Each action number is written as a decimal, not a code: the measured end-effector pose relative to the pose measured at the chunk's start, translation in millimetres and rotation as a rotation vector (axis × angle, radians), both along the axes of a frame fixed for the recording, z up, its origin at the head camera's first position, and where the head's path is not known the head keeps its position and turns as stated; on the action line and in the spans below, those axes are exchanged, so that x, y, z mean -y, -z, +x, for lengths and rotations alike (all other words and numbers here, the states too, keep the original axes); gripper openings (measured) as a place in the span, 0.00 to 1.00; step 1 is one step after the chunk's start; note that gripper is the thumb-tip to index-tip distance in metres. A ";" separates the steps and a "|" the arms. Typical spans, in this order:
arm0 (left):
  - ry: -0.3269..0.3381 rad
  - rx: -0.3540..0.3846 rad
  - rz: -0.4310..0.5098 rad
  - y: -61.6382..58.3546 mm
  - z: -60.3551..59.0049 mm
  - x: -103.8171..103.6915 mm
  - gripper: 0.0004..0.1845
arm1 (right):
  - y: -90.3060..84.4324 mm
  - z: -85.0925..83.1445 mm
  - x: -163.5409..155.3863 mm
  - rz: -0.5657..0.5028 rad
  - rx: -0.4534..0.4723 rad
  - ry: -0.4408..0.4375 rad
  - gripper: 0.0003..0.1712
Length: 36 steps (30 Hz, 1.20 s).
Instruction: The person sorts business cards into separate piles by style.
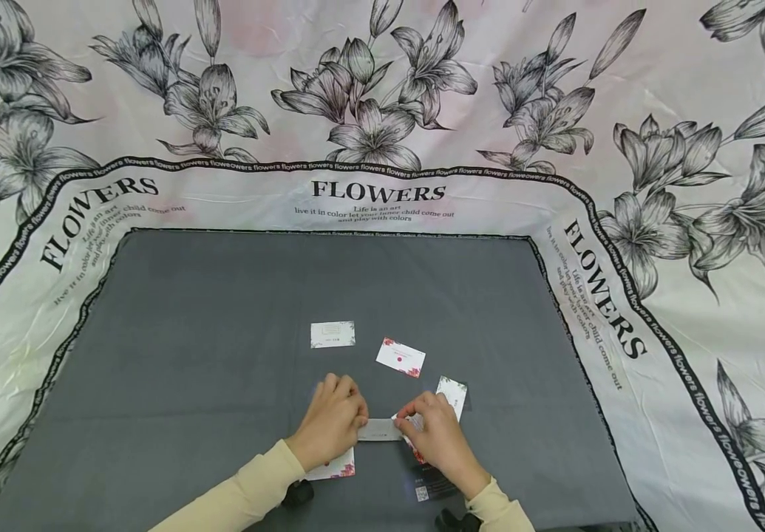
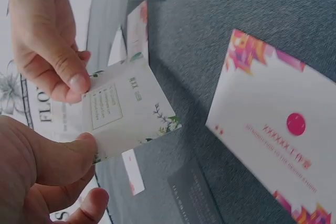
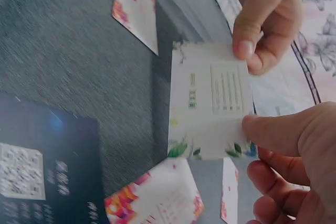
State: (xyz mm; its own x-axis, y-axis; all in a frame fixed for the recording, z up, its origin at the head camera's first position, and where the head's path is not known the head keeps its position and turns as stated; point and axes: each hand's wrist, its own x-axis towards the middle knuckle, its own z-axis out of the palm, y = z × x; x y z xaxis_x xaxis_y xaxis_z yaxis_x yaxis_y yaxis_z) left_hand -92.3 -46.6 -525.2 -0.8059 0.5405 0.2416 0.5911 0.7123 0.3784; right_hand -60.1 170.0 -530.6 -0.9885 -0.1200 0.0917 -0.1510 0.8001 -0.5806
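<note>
- A grey mat [image 1: 222, 355] covers the middle of the surface, ringed by a white cloth [image 1: 688, 89] printed with black lilies and the word "FLOWERS".
- A pale card with a boxed text block [image 1: 332, 334] lies flat on the mat, far from the near edge.
- A white card with a red dot and red floral corners [image 1: 400, 357] lies just right of it, tilted.
- A dark card with a QR code [image 1: 430, 488] lies at the near edge.

Both forearms in cream sleeves came in from six o'clock, converging. The left hand [image 1: 331, 425] and the right hand [image 1: 437, 436] sat knuckles up, close together, each pinching thumb against forefinger, fingertips pointing inward at three and nine o'clock.
</note>
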 end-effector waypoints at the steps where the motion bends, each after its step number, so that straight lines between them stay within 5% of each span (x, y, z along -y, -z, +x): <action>1: -0.006 0.017 0.006 -1.5 -0.5 0.4 0.10 | -0.3 -1.5 -0.6 -0.011 0.008 0.002 0.06; 15: -0.080 0.178 0.077 -13.9 -10.2 11.6 0.08 | 1.8 -20.4 1.1 -0.188 0.157 0.034 0.04; 20: -0.158 0.396 0.210 -18.0 -18.4 19.6 0.04 | 2.8 -29.6 5.1 -0.384 0.250 0.094 0.06; 25: -0.203 0.658 0.450 -18.7 -30.5 37.6 0.05 | -3.7 -43.9 12.7 -0.510 0.350 0.140 0.08; 28: -0.231 0.685 0.491 -15.9 -41.1 48.2 0.06 | -4.8 -59.2 19.1 -0.486 0.353 0.131 0.09; 36: -0.343 0.625 0.394 -11.5 -89.9 69.1 0.10 | -13.0 -123.8 47.6 -0.239 0.213 0.060 0.09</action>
State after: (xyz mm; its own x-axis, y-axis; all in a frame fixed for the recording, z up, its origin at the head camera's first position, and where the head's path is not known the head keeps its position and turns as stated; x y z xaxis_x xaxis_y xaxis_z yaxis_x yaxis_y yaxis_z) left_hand -182.3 -115.7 -513.7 -0.9602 0.2080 -0.1866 -0.0391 0.5613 0.8267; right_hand -183.9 122.4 -517.6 -0.9932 -0.0605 -0.0992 0.0376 0.6408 -0.7668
